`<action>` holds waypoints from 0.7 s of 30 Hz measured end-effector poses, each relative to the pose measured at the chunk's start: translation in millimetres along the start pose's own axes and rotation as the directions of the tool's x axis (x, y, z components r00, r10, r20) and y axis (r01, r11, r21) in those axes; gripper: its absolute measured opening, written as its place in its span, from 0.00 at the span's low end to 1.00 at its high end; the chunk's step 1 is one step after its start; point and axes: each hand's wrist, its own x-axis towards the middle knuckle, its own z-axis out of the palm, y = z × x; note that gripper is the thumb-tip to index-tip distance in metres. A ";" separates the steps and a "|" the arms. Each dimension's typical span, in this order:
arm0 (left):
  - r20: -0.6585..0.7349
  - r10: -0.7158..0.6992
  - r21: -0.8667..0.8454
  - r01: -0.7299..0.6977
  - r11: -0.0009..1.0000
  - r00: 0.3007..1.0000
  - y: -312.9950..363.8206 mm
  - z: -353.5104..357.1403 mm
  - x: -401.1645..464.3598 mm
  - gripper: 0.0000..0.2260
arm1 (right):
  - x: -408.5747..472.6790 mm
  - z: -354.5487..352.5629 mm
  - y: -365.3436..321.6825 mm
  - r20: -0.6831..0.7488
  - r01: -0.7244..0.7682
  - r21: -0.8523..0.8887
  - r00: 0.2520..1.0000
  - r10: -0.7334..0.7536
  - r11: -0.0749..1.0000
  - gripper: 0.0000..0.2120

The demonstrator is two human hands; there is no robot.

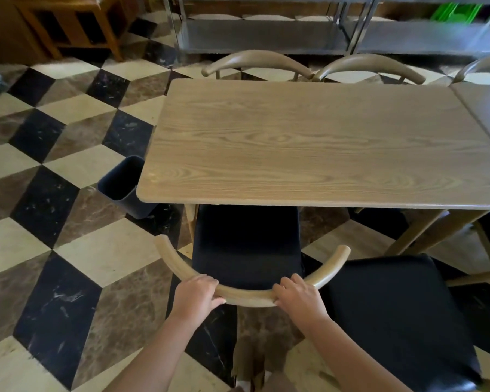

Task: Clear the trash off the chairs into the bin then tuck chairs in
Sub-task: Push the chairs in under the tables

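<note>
Two bare forearms reach forward from the bottom edge. The left hand (197, 292) and the right hand (299, 297) each wrap the curved wooden backrest (249, 297) of the near chair (246, 247); both grips are closed on this rail, fingers over its top, one to each side of its middle. The rail is a smooth, pale, round-section bow whose ends sweep forward on either side of a square, dark fabric seat. The front of that seat lies under the near edge of the bench (309, 142), a rectangular top with rounded corners and pronounced light-brown wood grain. A second chair (393, 318), with a glossier black cushion, stands just right of the first, clear of the bench. The bin (128, 185), a dark, straight-walled, open-topped container, sits on the floor (63, 230) at the bench's near left corner, partly beneath it. The floor is polished stone laid in black, cream and brown diamonds. Two more bowed backrests (255, 62) show beyond the far edge, before metal shelving (266, 32).
</note>
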 end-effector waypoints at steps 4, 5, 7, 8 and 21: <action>-0.045 0.026 0.055 -0.024 0.998 0.999 -7.6 -12.4 21.9 0.19 | 22.3 -11.0 2.6 0.005 -0.026 0.010 1.000 0.026 1.000 0.12; -0.053 0.027 0.055 -0.024 0.998 0.998 -8.3 -16.6 29.8 0.19 | 28.6 -14.1 3.6 -0.003 -0.029 0.015 1.000 0.030 0.999 0.12; -0.026 0.020 0.044 -0.019 0.999 0.999 -10.5 -22.8 46.8 0.19 | 42.3 -22.0 8.2 -0.011 -0.040 0.030 0.999 0.041 0.999 0.13; -0.021 0.021 0.060 -0.020 0.998 1.000 -13.0 -22.3 55.0 0.20 | 48.4 -25.7 12.1 -0.008 -0.044 0.033 0.999 0.044 0.999 0.12; 0.018 0.012 -0.018 -0.012 1.000 1.000 -3.0 -25.0 61.3 0.20 | 64.1 -38.3 25.0 0.106 -0.088 0.016 0.991 0.086 0.996 0.11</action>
